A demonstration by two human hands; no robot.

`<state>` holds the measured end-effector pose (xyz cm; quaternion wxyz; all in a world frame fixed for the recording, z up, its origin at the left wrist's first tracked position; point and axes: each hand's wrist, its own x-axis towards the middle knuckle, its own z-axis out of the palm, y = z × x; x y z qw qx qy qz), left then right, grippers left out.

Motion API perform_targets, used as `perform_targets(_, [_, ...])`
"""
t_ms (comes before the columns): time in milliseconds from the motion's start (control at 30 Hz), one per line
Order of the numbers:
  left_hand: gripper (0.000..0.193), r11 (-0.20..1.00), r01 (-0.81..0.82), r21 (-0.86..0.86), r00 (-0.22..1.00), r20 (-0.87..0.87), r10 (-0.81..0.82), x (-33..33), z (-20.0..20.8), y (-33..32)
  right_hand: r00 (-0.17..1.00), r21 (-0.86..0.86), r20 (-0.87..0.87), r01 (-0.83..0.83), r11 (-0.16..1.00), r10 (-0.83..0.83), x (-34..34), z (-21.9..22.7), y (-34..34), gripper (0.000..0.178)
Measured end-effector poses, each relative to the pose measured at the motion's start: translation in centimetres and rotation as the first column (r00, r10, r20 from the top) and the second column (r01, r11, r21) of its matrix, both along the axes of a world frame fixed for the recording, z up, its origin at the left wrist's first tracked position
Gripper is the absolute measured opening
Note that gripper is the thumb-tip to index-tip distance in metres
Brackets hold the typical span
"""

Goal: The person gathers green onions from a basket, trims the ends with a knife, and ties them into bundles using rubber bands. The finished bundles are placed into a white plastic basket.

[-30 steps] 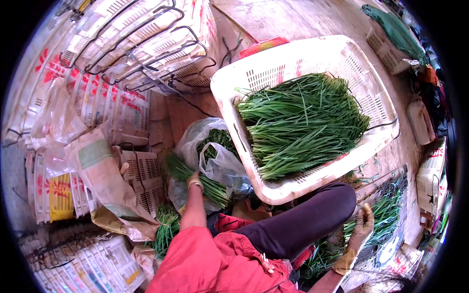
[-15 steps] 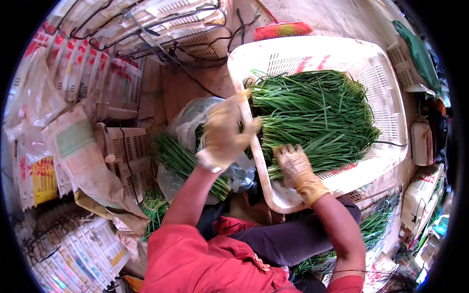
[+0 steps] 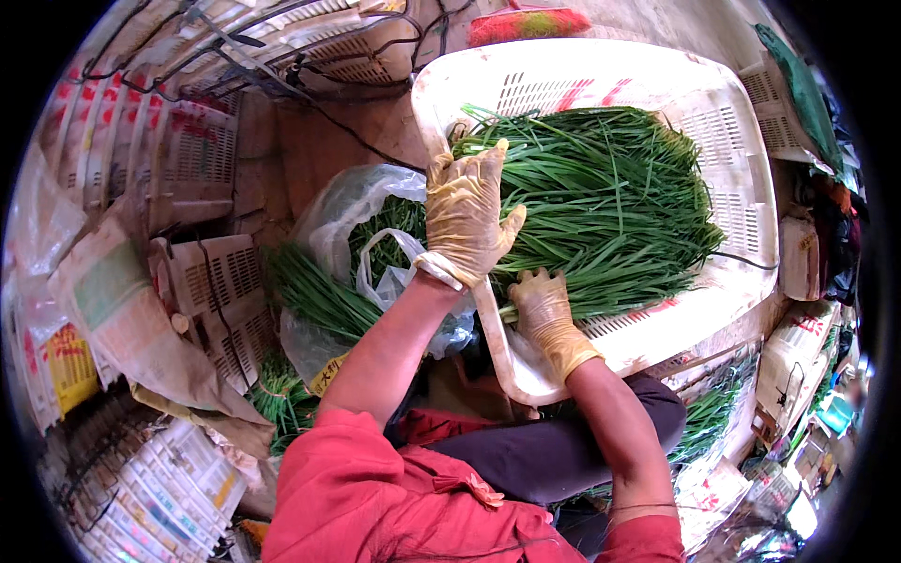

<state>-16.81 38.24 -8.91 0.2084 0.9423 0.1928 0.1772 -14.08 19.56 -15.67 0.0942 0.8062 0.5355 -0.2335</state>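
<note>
A white plastic basket (image 3: 638, 68) with slotted walls stands tilted before me, holding a thick pile of long green garlic chives (image 3: 610, 202). Both my hands wear pale yellow gloves. My left hand (image 3: 469, 214) is over the basket's left rim, palm down, its thumb spread toward the pale stalk ends. It holds nothing. Lower down, inside the near left corner, my right hand (image 3: 544, 314) rests against the near edge of the pile with fingers apart. Left of the basket, a clear plastic bag (image 3: 324, 211) holds more chives (image 3: 324, 298), partly behind my left forearm.
Stacked white crates (image 3: 202, 155) and a worn sack (image 3: 141, 300) crowd the left side. A red broom head (image 3: 528, 25) lies beyond the basket. More greens (image 3: 713, 413) are at the lower right, beside my knee. A dark cord (image 3: 352, 139) runs toward the bag.
My left hand has come down and slightly right onto the basket's left rim, its blur gone. The right hand stays at the near edge of the pile. The whole view has shifted slightly.
</note>
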Motion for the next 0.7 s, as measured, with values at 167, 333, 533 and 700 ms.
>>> perform_targets(167, [0.072, 0.999, -0.011, 0.036, 0.997, -0.071, 0.014, 0.1, 0.2, 0.1, 0.914, 0.446, -0.376, 0.322, 0.835, -0.152, 5.4, 4.9, -3.7, 0.02])
perform_targets(333, [0.065, 0.987, -0.002, 0.16, 0.999, -0.052, 0.011, 0.1, 0.3, -0.4, 0.65, 0.403, -0.683, 0.717, 0.569, -0.334, 10.1, 8.9, -9.3, 0.02])
perform_targets(533, [0.082, 0.91, 0.121, -0.396, 0.976, 0.215, -0.036, -1.5, 0.2, -10.2, 0.442, 0.342, -0.87, 0.859, 0.381, -0.216, 12.4, 8.6, -12.4, 0.024])
perform_targets(700, [0.073, -0.228, -0.179, -0.957, 0.73, -0.285, 0.622, 2.4, -6.7, -14.5, 0.404, 0.337, -0.906, 0.867, 0.368, -0.122, 12.6, 8.4, -12.4, 0.026])
